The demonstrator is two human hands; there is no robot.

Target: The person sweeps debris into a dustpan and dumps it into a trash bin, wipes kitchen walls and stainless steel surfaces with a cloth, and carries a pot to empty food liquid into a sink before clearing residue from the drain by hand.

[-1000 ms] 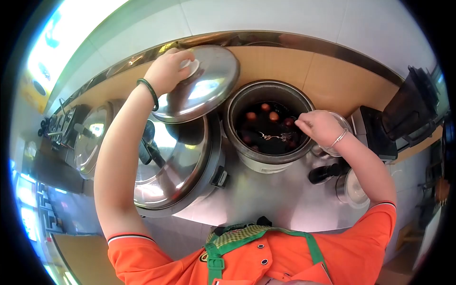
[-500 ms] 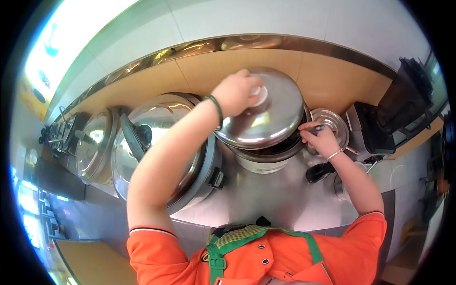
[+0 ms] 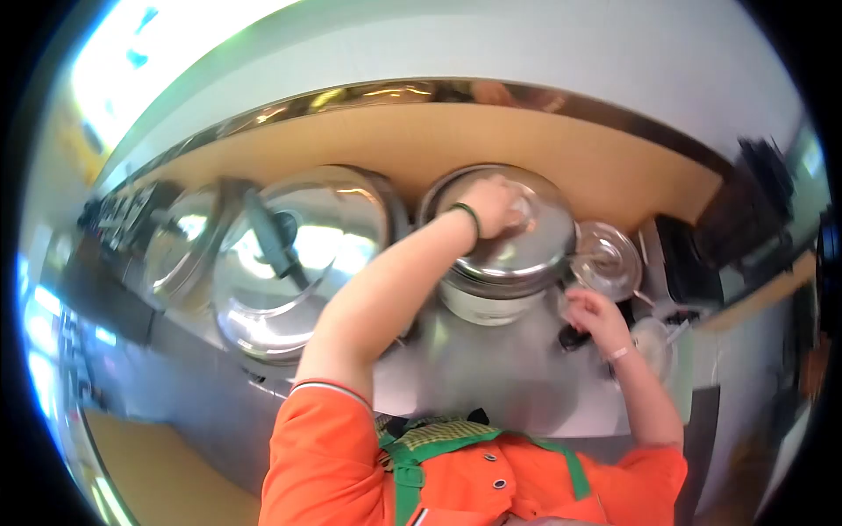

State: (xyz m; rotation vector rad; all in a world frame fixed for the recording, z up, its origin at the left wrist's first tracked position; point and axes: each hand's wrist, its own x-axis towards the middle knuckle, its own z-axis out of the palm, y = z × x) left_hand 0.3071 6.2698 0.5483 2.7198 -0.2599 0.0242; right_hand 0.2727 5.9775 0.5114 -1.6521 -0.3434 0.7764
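My left hand [image 3: 494,207] is closed round the light knob of a shiny metal lid [image 3: 539,250]. That lid lies over the round pot [image 3: 491,309], and the pot's contents are hidden beneath it. To the right of the pot and a little lower, my right hand [image 3: 596,316] has its fingers curled, beside a metal dish [image 3: 607,263] and close above a black handle [image 3: 572,338]. Blur hides whether anything is between its fingers.
A large cooker with a domed metal lid [image 3: 338,219] stands left of the pot, with another lidded container [image 3: 180,241] farther left. At the right are a black blender [image 3: 745,202] and a clear-looking container [image 3: 653,344] near my right forearm.
My left hand has carried the lid rightward from above the large cooker onto the pot, covering the dark liquid and round items. My right hand has moved down, away from the pot's rim.
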